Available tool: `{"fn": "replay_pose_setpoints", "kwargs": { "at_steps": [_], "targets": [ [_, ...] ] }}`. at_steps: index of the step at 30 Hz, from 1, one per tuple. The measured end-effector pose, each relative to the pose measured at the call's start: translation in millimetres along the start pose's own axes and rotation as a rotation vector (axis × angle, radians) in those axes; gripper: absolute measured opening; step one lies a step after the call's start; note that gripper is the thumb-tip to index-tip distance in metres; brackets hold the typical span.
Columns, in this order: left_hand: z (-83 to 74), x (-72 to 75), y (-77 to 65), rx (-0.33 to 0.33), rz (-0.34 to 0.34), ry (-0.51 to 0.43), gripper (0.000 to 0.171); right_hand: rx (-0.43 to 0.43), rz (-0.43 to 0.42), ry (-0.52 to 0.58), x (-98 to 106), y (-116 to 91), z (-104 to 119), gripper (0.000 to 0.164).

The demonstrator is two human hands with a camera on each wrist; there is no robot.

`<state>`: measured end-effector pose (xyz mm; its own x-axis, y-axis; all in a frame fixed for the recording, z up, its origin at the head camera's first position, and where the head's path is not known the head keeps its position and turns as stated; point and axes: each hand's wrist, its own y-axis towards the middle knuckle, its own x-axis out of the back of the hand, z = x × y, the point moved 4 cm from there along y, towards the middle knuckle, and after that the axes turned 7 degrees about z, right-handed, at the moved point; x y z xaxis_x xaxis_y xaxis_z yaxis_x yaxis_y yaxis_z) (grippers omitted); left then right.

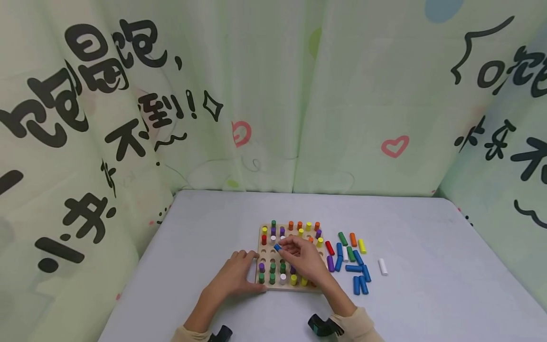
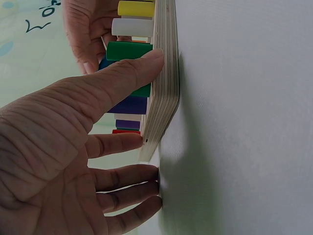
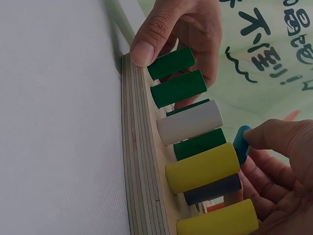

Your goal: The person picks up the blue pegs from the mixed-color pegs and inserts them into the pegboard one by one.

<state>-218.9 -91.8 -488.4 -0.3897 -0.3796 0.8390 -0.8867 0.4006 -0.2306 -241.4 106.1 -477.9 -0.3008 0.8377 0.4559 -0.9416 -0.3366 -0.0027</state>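
Note:
A wooden pegboard (image 1: 268, 256) with round holes holds coloured pegs in several rows, with bare holes in its middle rows. My left hand (image 1: 235, 273) rests at its near left corner, thumb on the front edge and index finger against the left side. In the left wrist view, the other fingers (image 2: 129, 178) extend straight beside the board. Over the middle holes, my right hand (image 1: 305, 259) pinches a blue peg (image 1: 277, 247) between thumb and fingers. The right wrist view shows this blue peg (image 3: 240, 142) tilted, behind a yellow peg (image 3: 203, 168).
Loose pegs lie on the white table (image 1: 213, 223) right of the board: several blue ones, among them a blue peg (image 1: 353, 268), plus a red peg (image 1: 330, 248) and a yellow peg (image 1: 362, 246). A white peg (image 1: 382, 267) lies apart. A printed curtain (image 1: 265, 95) surrounds the table.

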Motion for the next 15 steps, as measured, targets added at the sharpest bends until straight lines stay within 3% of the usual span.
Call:
{"fn": "replay_pose_setpoints", "kwargs": {
  "at_steps": [15],
  "targets": [
    [3.2, -1.1, 0.8, 0.005, -0.001, 0.002, 0.081, 0.018, 0.016, 0.003, -8.0, 9.1, 2.0, 0.019]
  ]
}}
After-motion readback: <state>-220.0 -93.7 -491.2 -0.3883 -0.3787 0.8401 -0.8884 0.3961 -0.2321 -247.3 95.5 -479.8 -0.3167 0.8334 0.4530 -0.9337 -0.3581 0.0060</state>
